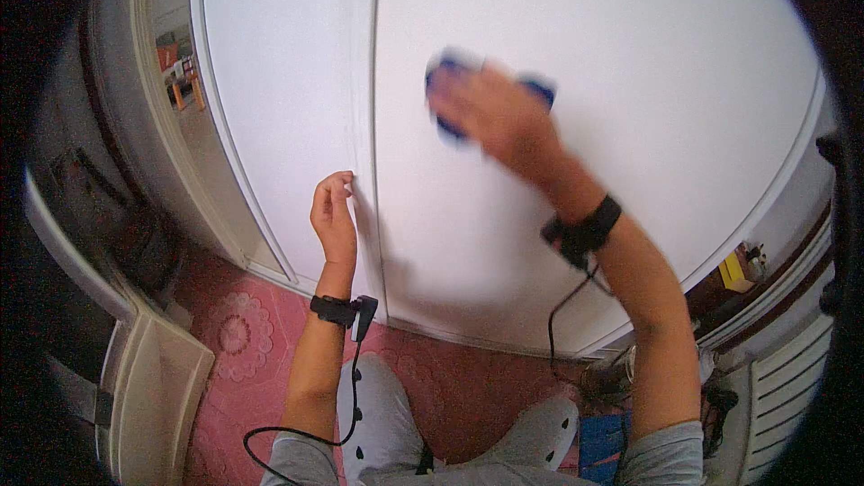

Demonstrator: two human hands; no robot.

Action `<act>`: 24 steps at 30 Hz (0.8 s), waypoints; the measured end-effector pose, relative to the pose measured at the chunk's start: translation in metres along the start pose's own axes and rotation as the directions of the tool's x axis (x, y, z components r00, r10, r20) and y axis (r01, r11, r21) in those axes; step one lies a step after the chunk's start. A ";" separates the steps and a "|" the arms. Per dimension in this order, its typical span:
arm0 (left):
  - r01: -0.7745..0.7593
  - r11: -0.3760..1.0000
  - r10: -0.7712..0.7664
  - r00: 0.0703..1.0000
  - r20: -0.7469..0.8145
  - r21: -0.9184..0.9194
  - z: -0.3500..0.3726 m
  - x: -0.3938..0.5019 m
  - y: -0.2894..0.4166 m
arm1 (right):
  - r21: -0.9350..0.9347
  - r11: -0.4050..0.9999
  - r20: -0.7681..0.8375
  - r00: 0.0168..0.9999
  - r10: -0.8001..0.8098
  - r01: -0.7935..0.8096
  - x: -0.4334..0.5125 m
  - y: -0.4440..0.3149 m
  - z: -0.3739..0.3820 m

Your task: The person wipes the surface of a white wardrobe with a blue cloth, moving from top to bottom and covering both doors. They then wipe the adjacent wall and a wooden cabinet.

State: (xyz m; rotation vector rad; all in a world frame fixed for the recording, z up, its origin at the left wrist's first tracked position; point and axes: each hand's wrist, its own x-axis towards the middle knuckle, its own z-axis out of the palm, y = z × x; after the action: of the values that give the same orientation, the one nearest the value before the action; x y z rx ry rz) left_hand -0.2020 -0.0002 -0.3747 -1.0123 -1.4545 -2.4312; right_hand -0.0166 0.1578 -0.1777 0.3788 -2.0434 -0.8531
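My right hand presses a dark blue cloth flat against a white sliding door panel; hand and cloth are blurred. Parts of the cloth show past the fingertips and beside the wrist. Lower and to the left, my left hand is raised with its fingers loosely bent, near the upright edge strip between two white panels. I see nothing held in it. A black strap with a small device and a cable is on each wrist.
A pink patterned floor lies below the panels. At the lower left stands a beige cabinet-like piece. A yellow box is at the right, above a white slatted panel. A blue object lies near my right knee.
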 end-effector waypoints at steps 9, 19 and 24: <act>0.565 0.810 -0.517 0.815 0.262 -0.156 -0.013 -0.007 -0.064 | -0.122 0.946 -0.291 0.922 0.256 -0.301 0.069 0.005 0.039; 0.555 0.732 -0.339 0.799 0.496 -0.395 -0.048 0.000 -0.084 | 0.098 0.957 0.136 0.956 0.260 -0.274 -0.055 -0.185 0.136; 0.527 0.757 -0.336 0.821 0.462 -0.387 -0.036 -0.003 -0.083 | 0.170 0.944 0.269 0.935 0.231 -0.282 -0.134 -0.260 0.165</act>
State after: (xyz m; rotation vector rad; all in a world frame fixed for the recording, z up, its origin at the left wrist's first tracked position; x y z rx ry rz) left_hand -0.2528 0.0134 -0.4484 -1.4283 -1.2886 -3.2307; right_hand -0.0856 0.1146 -0.5031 0.1135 -2.3585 -0.5489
